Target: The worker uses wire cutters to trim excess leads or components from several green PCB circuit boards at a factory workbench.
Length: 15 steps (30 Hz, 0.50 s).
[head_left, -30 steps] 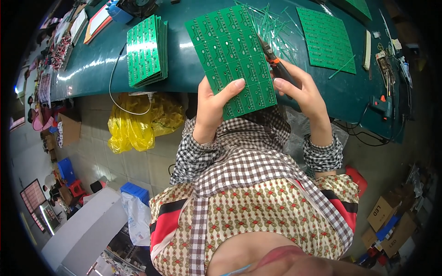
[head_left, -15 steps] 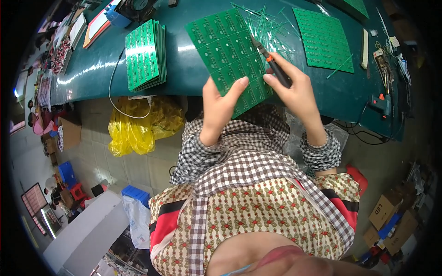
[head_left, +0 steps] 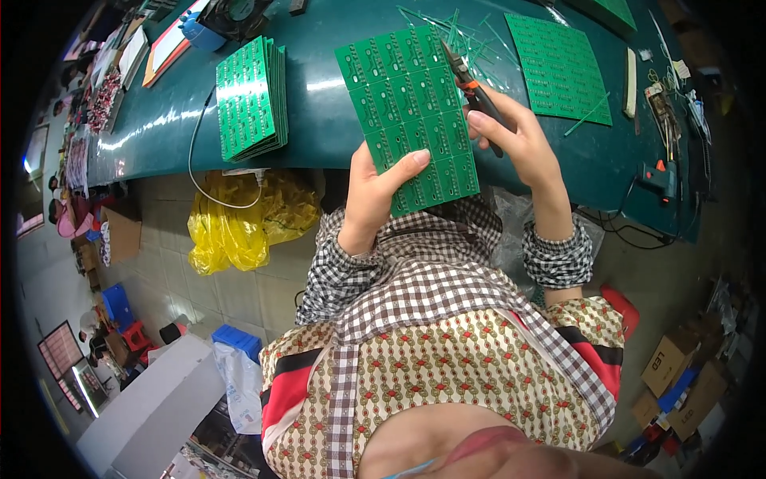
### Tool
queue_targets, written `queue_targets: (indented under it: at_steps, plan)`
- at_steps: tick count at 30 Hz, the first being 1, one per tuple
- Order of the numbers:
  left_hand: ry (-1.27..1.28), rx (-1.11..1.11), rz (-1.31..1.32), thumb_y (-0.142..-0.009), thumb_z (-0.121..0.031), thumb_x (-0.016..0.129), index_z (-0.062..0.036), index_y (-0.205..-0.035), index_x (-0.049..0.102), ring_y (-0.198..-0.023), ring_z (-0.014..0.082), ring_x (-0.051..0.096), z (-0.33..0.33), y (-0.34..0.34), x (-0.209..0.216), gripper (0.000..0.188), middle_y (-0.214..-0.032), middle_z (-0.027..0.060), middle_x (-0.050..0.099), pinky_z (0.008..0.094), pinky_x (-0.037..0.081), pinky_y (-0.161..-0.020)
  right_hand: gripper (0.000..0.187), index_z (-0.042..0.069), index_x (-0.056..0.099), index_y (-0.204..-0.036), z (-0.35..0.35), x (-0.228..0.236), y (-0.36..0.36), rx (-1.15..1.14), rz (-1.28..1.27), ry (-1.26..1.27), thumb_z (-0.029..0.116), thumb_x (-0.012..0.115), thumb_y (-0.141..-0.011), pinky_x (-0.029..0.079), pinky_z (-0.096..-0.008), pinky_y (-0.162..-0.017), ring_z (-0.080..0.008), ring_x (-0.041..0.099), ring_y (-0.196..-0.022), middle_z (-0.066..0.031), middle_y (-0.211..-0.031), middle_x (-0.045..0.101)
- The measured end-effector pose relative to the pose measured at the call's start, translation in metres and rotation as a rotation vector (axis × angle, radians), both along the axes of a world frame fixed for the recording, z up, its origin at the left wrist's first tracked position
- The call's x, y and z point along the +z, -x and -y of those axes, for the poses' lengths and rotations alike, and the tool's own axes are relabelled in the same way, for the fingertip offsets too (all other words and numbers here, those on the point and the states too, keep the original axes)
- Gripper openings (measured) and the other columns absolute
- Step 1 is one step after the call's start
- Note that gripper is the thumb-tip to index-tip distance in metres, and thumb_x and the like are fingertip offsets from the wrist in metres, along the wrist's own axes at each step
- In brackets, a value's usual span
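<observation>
My left hand (head_left: 377, 190) grips a green circuit board panel (head_left: 407, 104) by its lower left part, thumb on top and fingers hidden beneath. My right hand (head_left: 523, 140) is closed around dark-handled cutting pliers (head_left: 484, 104) with orange near the joint. Their jaws lie along the panel's upper right edge; whether they touch it is hard to tell. Behind the panel, thin green board strips (head_left: 467, 48) are scattered on the table. To the right lies another green panel (head_left: 556, 70) with a loose strip on its lower corner.
A stack of green panels (head_left: 246, 100) stands on the green table (head_left: 163, 132) at the left, with a pale cable (head_left: 194, 164) looping past it. Yellow plastic bags (head_left: 231, 227) hang below the front edge. Hand tools (head_left: 662, 108) lie at the far right.
The panel has turned more upright, its top swinging right and its lower end a little down. My right hand and the pliers have shifted slightly right, keeping by its right edge.
</observation>
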<state>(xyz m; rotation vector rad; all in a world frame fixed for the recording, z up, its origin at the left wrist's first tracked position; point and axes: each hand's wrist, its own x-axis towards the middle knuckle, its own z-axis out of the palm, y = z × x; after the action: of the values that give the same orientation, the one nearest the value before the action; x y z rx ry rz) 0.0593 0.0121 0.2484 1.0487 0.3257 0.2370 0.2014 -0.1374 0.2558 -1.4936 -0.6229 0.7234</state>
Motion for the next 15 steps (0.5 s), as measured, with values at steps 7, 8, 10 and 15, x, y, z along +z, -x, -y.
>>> queue_targets:
  at_steps: [7, 8, 10, 15]
  plan:
    - [0.050, -0.006, -0.018, -0.079, -0.005, 0.065, 0.0022, -0.111, 0.052, -0.089, 0.0145, 0.059, -0.002, 0.000, -0.005, 0.034, -0.102, 0.0093, 0.062, 0.0277, 0.048, -0.079, 0.049, 0.004, 0.049, -0.126, 0.002, -0.003, -0.001, -0.019, 0.031, 0.104, 0.027, 0.062, -0.084, 0.043, -0.0215, -0.055, -0.0081, 0.054, -0.065, 0.0000, -0.078, 0.056]
    - [0.050, 0.001, -0.018, -0.080, -0.005, 0.064, 0.0025, -0.109, 0.053, -0.088, 0.0145, 0.060, -0.001, -0.001, -0.003, 0.032, -0.101, 0.0093, 0.062, 0.0275, 0.048, -0.078, 0.049, 0.006, 0.050, -0.125, 0.002, -0.003, -0.001, -0.029, 0.040, 0.165, 0.026, 0.063, -0.083, 0.044, -0.0241, -0.054, -0.0115, 0.056, -0.062, -0.0022, -0.076, 0.058]
    - [0.051, 0.007, -0.018, -0.081, -0.005, 0.063, 0.0028, -0.108, 0.054, -0.087, 0.0146, 0.060, 0.004, -0.004, -0.003, 0.030, -0.100, 0.0094, 0.062, 0.0272, 0.048, -0.077, 0.046, 0.008, 0.052, -0.123, -0.005, -0.018, 0.005, -0.177, 0.420, 0.205, 0.024, 0.063, -0.081, 0.045, -0.0287, -0.054, -0.0177, 0.058, -0.060, -0.0055, -0.074, 0.058]
    - [-0.632, 0.194, -0.051, -0.081, -0.005, 0.060, 0.0033, -0.104, 0.055, -0.082, 0.0133, 0.061, 0.025, -0.017, -0.016, 0.025, -0.092, 0.0122, 0.065, 0.0283, 0.048, -0.072, 0.039, 0.009, 0.054, -0.115, -0.028, -0.016, 0.024, -0.396, 0.898, 0.479, 0.019, 0.062, -0.079, 0.048, -0.0407, -0.058, -0.0297, 0.060, -0.063, -0.0129, -0.074, 0.059]
